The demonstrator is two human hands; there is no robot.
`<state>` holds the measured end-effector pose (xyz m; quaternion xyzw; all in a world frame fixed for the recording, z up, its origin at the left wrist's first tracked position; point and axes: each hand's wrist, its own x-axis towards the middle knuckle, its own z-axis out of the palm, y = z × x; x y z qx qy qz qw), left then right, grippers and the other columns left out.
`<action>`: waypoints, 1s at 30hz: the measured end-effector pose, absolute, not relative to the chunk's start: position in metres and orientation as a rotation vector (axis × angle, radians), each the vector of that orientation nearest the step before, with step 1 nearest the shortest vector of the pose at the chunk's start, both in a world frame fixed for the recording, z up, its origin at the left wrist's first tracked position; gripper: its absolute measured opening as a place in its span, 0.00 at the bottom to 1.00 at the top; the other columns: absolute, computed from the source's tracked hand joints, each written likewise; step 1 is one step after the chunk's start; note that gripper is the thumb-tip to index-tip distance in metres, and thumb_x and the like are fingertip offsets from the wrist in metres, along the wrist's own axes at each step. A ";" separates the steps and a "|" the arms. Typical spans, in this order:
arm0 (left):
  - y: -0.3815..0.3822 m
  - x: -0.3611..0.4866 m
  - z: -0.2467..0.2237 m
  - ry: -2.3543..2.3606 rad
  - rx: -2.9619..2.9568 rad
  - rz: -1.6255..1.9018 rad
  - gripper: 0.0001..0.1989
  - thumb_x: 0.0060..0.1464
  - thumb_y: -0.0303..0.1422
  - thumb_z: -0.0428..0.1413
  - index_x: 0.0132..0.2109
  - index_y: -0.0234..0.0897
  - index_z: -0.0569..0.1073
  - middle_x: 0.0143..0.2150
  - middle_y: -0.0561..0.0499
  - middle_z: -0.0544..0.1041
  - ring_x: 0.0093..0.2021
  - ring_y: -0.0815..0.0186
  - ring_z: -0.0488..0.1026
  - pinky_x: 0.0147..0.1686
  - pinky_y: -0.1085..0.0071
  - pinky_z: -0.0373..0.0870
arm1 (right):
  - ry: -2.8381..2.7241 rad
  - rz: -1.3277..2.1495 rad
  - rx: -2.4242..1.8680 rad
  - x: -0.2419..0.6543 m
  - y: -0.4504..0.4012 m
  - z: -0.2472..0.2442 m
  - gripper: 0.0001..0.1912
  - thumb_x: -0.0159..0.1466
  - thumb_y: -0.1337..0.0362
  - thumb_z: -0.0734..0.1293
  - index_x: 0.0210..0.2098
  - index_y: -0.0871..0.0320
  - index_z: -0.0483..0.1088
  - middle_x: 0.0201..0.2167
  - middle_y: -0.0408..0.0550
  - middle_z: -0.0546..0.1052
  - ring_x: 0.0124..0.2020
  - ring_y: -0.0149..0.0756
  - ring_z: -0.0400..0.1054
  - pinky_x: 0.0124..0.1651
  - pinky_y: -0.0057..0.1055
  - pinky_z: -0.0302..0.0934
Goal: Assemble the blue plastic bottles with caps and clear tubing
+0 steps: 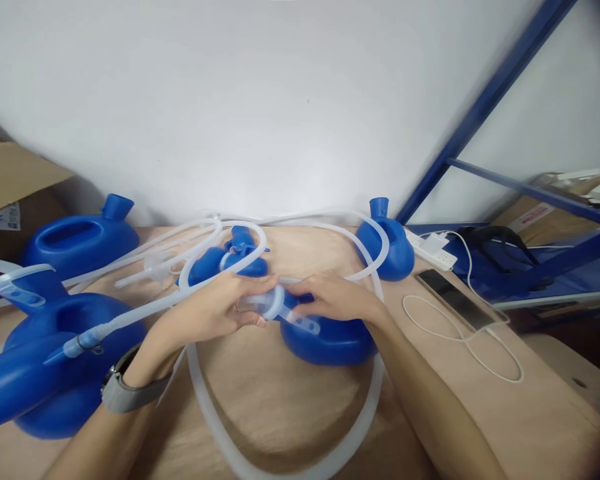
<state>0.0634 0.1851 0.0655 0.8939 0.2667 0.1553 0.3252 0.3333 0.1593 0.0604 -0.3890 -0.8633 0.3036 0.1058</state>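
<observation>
From the left, we see a rear blue bottle [87, 257] uncapped, a front blue bottle [113, 307] lidded; our left hand [215, 310] pinches a translucent cap [270, 303] in its fingers, our right hand [335, 300] its strap [307, 324], by the central bottle [330, 348], seating unclear; the far-right bottle [403, 257] stands uncapped.
</observation>
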 end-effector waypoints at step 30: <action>0.178 0.071 0.073 0.748 2.184 0.412 0.21 0.65 0.44 0.60 0.60 0.39 0.79 0.52 0.46 0.84 0.50 0.55 0.81 0.53 0.64 0.75 | -2.567 0.908 -1.140 0.333 0.154 0.060 0.16 0.71 0.54 0.70 0.52 0.59 0.77 0.40 0.48 0.82 0.39 0.41 0.74 0.43 0.33 0.60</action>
